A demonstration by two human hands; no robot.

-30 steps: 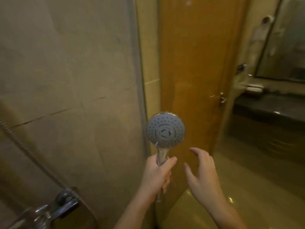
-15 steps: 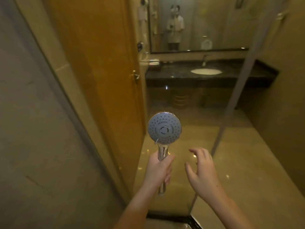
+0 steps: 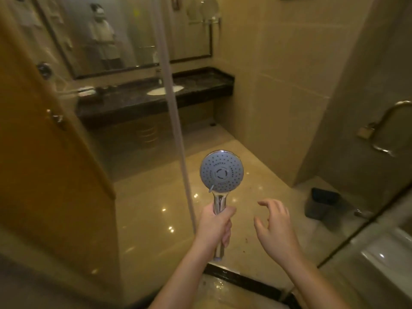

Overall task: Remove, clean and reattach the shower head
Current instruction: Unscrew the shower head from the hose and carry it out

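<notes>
- The shower head (image 3: 221, 171) is held upright in front of the body, its round grey spray face turned toward the camera, over the glossy tiled floor (image 3: 256, 175).
- Its chrome handle is gripped by the left hand (image 3: 214, 226), fingers and thumb wrapped round it; the handle's lower end is seen below the fist.
- The right hand (image 3: 275, 228) is kept just beside it, apart from the handle, fingers spread and loosely bent, nothing held.
- No brand, label or writing can be read on the shower head or elsewhere.
- A dark stone bench (image 3: 200, 83) with a white basin (image 3: 165, 90) is seen beyond, under a mirror (image 3: 124, 32).
- A wooden door (image 3: 44, 163) is seen at the left.
</notes>
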